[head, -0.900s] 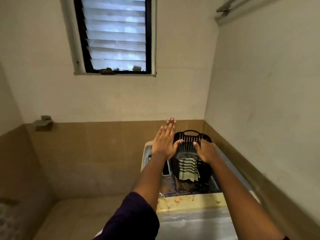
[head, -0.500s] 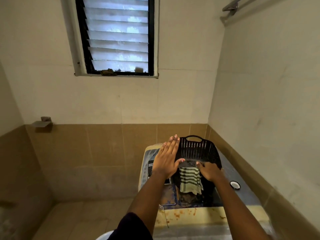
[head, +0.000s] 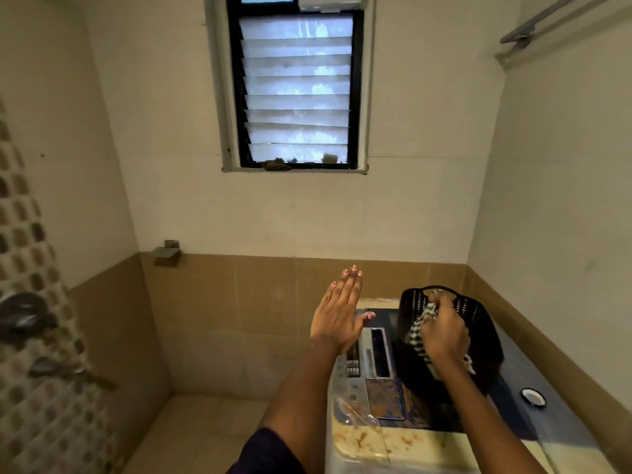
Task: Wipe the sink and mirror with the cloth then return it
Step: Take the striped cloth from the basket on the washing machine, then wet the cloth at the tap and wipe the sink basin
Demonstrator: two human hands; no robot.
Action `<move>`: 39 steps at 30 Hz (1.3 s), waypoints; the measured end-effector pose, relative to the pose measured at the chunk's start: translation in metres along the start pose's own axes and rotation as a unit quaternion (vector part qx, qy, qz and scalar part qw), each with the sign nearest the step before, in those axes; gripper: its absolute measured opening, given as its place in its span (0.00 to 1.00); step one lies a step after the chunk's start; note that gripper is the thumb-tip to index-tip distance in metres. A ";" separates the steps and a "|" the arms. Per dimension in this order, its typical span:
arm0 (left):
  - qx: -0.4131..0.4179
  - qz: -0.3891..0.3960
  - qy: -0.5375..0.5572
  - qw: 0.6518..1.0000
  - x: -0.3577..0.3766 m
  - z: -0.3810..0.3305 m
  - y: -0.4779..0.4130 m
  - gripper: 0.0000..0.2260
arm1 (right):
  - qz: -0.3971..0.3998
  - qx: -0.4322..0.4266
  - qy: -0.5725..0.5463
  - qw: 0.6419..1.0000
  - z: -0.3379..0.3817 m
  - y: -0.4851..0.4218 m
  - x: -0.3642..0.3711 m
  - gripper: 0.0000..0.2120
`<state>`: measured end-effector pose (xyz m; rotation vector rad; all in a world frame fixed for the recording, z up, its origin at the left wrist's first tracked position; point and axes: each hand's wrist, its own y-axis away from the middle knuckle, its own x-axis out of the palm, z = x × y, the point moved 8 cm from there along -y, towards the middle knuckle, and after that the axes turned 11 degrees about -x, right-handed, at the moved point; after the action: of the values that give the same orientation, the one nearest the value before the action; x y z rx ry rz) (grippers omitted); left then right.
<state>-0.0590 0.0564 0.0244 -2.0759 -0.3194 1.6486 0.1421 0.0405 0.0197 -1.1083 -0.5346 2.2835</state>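
A green-and-white striped cloth (head: 421, 326) hangs from my right hand (head: 444, 331), which grips it just above the black perforated basket (head: 485, 323). The basket stands on top of a washing machine (head: 374, 378) in the right corner. My left hand (head: 338, 311) is held flat and open in the air to the left of the basket, fingers together, touching nothing. Neither the sink nor the mirror is in view.
A louvred window (head: 297, 90) sits high on the far wall. A metal soap holder (head: 167, 253) is on the wall at left, taps (head: 24, 313) on the patterned left wall, a towel rail (head: 543, 18) top right. A small round cap (head: 532, 396) lies on the machine.
My right hand has closed on the striped cloth and lifted it up out of the basket. My left hand has moved away from the basket to the left. The view has tilted up slightly.
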 end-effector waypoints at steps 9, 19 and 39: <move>-0.072 0.006 -0.071 0.995 -0.090 0.134 0.084 0.33 | 0.069 -0.120 -0.246 0.959 0.205 0.088 0.064 0.15; -0.467 -0.050 0.065 0.880 -0.285 0.406 0.333 0.25 | 0.289 -0.214 -0.474 0.804 0.486 0.325 0.142 0.20; -0.662 -0.172 0.313 0.659 -0.433 0.543 0.744 0.11 | 0.702 -0.125 -0.463 0.526 0.674 0.765 0.173 0.22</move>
<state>-0.7683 -0.6680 -0.0655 -2.9858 -1.9292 0.1524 -0.7153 -0.5218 -0.1168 0.0165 -0.2590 4.4122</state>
